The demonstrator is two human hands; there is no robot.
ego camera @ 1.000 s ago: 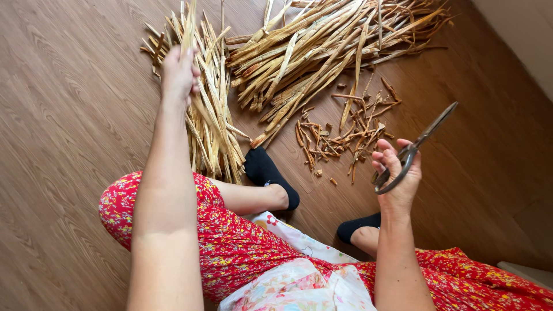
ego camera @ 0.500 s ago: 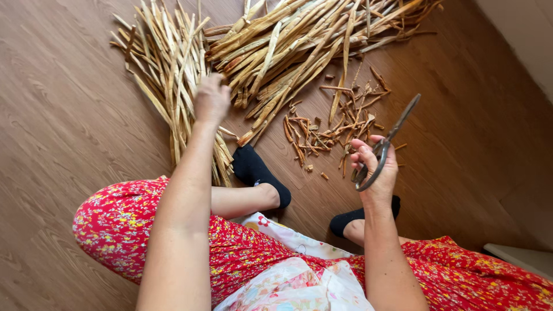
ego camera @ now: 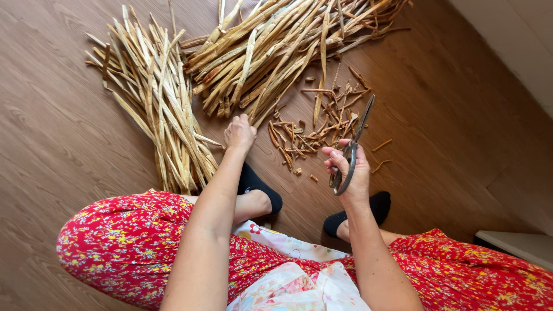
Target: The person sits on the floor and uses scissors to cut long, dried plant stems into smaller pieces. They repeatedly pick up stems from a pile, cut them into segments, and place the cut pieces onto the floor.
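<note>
The larger pile of dried strips [ego camera: 276,52] runs off the top edge, so its far ends are lost. The left hand [ego camera: 239,133] shows only its back; whether its fingers grip a strip is perhaps impossible to tell. The scissors [ego camera: 350,151] handles lie mostly hidden inside the right hand [ego camera: 348,173].

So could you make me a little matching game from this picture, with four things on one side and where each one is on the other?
Things:
1. dark metal scissors
2. pale bundle of dried plant strips
3. small brown trimmed scraps
4. black sock

Places:
A. scattered on the wooden floor between the two hands
B. on the foot just below the left hand
C. held in the right hand, blades pointing up
D. fanned out on the floor left of the left hand

Pairs: 1-C, 2-D, 3-A, 4-B
</note>
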